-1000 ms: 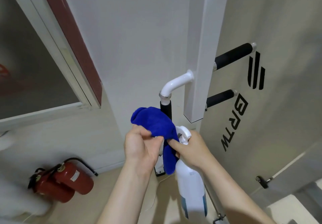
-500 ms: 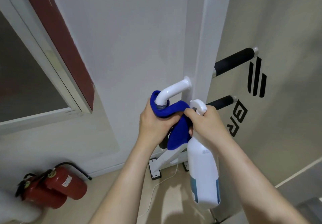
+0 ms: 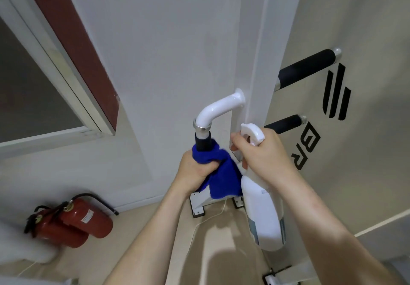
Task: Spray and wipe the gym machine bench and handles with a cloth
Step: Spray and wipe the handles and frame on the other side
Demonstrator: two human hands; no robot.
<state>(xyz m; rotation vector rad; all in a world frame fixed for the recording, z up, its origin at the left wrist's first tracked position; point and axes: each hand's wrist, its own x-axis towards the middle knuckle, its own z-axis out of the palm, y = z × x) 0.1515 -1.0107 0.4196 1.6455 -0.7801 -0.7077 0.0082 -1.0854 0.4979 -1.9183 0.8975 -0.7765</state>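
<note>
Squeezing a soft, limp blue cloth around the foam-padded handle with the left hand; clamping the right hand round the neck of a probably light spray bottle.

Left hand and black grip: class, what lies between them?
The blue cloth, wrapped round the grip and squeezed by the left hand; the head view shows it.

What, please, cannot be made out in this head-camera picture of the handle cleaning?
Head view, black grip: its lower part is covered by the blue cloth and the left hand.
Head view, spray bottle: its trigger is hidden behind the right hand.
Head view, fire extinguisher: label text too small to read.
Head view, bench: outside the frame.
</note>
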